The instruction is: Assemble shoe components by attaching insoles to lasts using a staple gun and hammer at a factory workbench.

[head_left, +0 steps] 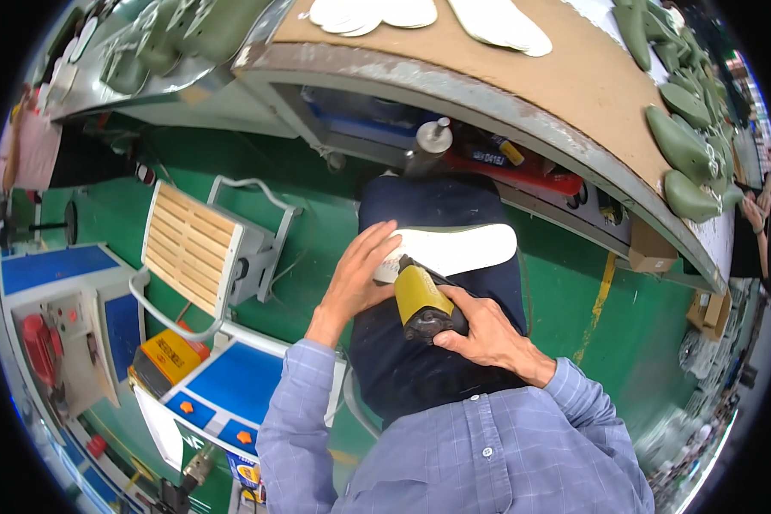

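Note:
A white insole point(471, 247) lies sole-side up across my lap, over a green shoe last point(441, 228) that shows only as a thin strip along its far edge. My left hand point(356, 270) grips the left end of the insole and last, its fingers together over the top. In my right hand point(487, 332) is a yellow and black hand tool point(421, 295) shaped like a staple gun, fingers wrapped round its dark body. The tool's far end reaches the insole's near edge beside my left fingers; whether it touches cannot be told.
Ahead stands a workbench point(565, 111) with white insoles point(497, 26) and a heap of green lasts point(685, 154). A metal cylinder point(434, 137) rises beyond my knees. A slatted chair point(193, 248) and blue-topped carts point(248, 373) are at left. Other people point(38, 141) show at the edges.

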A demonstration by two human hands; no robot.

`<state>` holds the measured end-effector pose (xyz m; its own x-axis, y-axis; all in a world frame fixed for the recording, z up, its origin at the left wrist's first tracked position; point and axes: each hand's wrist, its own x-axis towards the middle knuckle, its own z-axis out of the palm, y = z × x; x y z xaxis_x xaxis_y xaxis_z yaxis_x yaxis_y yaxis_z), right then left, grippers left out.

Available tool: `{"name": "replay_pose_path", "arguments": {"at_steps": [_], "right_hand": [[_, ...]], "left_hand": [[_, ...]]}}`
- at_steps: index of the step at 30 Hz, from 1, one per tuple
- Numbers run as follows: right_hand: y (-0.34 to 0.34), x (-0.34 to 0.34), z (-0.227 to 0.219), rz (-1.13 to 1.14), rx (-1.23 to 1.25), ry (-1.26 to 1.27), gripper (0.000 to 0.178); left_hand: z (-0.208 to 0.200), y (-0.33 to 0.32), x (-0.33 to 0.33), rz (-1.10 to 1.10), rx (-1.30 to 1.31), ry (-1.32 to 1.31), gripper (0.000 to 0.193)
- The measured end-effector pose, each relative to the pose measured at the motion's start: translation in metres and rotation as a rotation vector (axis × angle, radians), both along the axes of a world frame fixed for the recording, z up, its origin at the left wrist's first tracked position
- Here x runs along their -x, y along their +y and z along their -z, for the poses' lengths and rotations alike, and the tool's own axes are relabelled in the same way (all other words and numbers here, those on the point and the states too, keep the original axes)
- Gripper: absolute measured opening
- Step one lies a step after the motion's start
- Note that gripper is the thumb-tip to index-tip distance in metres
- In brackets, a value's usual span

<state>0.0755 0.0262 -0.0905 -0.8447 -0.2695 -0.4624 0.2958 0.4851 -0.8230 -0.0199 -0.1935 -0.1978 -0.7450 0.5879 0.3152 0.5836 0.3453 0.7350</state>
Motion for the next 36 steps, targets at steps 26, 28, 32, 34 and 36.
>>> {"name": "replay_pose_path", "arguments": {"at_steps": [26, 28, 32, 34, 36], "right_hand": [[0.101, 0.021, -0.102, 0.557, -0.443, 0.536, 0.055], [0.136, 0.048, -0.112, 0.554, -0.645, 0.624, 0.054], [0.183, 0.086, -0.105, 0.521, -1.065, 0.704, 0.052], [0.188, 0.083, -0.092, 0.439, -1.24, 1.047, 0.043], [0.17, 0.064, -0.076, 0.443, -0.944, 1.14, 0.035]], "left_hand": [[-0.006, 0.014, -0.018, -0.08, 0.185, 0.196, 0.084], [-0.014, 0.036, -0.02, -0.106, 0.276, 0.21, 0.085], [-0.006, 0.062, -0.021, -0.203, 0.383, 0.209, 0.081], [-0.014, 0.061, -0.023, -0.22, 0.322, 0.087, 0.079], [-0.02, 0.052, -0.032, -0.271, 0.268, 0.008, 0.082]]}}
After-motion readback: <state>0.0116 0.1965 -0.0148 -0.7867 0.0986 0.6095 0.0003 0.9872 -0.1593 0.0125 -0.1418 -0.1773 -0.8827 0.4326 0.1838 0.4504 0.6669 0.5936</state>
